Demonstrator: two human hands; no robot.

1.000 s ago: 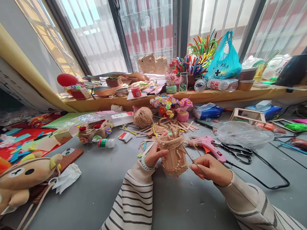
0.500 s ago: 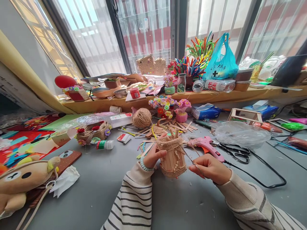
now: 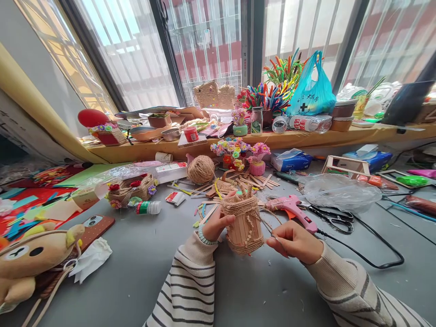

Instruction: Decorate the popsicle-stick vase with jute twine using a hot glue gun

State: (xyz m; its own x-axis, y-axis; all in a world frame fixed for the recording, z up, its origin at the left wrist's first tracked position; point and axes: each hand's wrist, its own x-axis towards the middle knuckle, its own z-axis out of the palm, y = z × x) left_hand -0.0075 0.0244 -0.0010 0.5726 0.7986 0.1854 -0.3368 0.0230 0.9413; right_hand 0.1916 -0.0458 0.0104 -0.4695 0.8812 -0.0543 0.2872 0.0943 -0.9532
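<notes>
Near the middle of the table, my left hand (image 3: 218, 221) is closed around the left side of a small pot (image 3: 242, 227) made of wooden craft sticks. Jute twine wraps its top and bottom, and a beaded or knotted strand runs down its front. My right hand (image 3: 294, 240) pinches slim metal tweezers (image 3: 267, 226), whose tips are at the pot's right side, just below the upper twine band. Whether the tips grip anything is too small to tell. A loose end of twine curves out behind them. Just beyond my right hand lies a pink glue gun (image 3: 294, 210).
Behind the pot are a ball of twine (image 3: 200, 169) and scattered craft sticks (image 3: 267, 180). Black scissors (image 3: 335, 219) and a cable lie to the right. A plush bear (image 3: 34, 256), a phone (image 3: 98, 229) and crumpled tissue (image 3: 91, 259) are at left. Crafts line the windowsill (image 3: 150, 149).
My right hand has shifted slightly left, and the tweezers have moved with it, their tips closer against the pot. My left hand still holds the pot in nearly the same place.
</notes>
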